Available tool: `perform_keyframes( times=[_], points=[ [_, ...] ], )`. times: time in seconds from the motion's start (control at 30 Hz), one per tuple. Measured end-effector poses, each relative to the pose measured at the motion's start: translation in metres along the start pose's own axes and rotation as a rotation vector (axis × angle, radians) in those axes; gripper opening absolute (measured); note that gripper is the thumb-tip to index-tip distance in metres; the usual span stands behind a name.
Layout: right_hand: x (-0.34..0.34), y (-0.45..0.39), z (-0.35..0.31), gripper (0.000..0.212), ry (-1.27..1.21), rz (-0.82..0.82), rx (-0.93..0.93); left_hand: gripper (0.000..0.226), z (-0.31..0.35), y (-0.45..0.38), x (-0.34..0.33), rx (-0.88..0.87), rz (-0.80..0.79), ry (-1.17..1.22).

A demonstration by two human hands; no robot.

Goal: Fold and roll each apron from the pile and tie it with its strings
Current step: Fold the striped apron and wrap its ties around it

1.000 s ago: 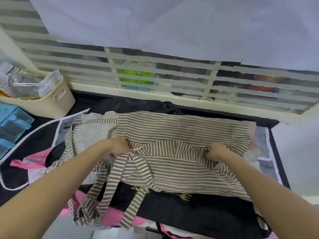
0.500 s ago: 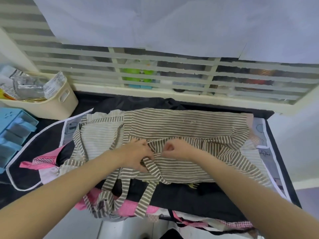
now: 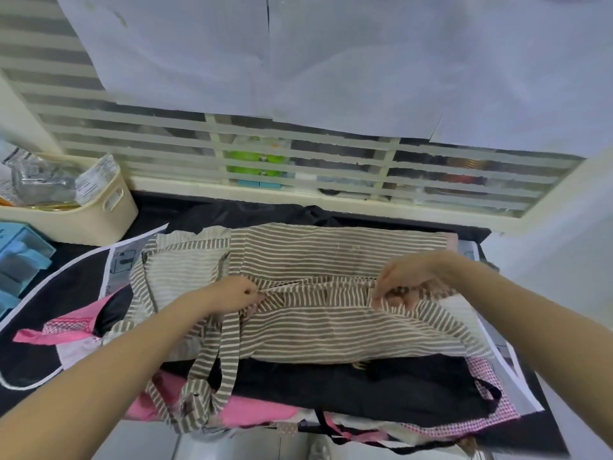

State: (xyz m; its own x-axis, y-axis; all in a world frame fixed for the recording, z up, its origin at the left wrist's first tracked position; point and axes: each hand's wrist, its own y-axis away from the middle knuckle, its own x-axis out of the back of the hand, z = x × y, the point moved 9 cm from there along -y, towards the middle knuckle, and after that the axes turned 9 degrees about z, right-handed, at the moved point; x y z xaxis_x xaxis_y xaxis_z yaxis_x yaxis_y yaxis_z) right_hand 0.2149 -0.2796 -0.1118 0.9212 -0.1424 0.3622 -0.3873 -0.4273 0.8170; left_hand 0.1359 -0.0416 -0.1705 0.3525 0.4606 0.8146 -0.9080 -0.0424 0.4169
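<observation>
Brown-and-white striped cotton apron (image 3: 331, 260) pinched along a raised fold by both hands: left hand (image 3: 232, 293) at the fold's left end, right hand (image 3: 403, 278) at its right, fingers curled on cloth. Spread atop pile of pink and black aprons (image 3: 365, 390) on black worktop (image 3: 36, 356). Cream plastic basket (image 3: 99, 214) far left.

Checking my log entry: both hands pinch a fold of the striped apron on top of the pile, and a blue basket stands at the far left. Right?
Not quite: the basket is cream, not blue, as the head view shows. Both hands, left and right, do pinch the striped apron atop the pile.
</observation>
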Motion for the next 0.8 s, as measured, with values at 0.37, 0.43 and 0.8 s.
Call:
perform_keyframes(
  times=[0.37, 0.43, 0.8],
  points=[
    [0.011, -0.067, 0.013, 0.033, 0.832, 0.545, 0.008, 0.048, -0.011, 0.003, 0.020, 0.256, 0.317, -0.139],
    [-0.007, -0.073, 0.028, 0.039, 0.832, 0.388, -0.023, 0.057, 0.007, 0.008, 0.030, 0.131, 0.472, -0.323],
    [-0.046, -0.060, 0.087, 0.040, 0.928, 0.231, -0.051, 0.055, -0.001, -0.011, -0.019, 0.128, 0.177, -0.102]
  ],
)
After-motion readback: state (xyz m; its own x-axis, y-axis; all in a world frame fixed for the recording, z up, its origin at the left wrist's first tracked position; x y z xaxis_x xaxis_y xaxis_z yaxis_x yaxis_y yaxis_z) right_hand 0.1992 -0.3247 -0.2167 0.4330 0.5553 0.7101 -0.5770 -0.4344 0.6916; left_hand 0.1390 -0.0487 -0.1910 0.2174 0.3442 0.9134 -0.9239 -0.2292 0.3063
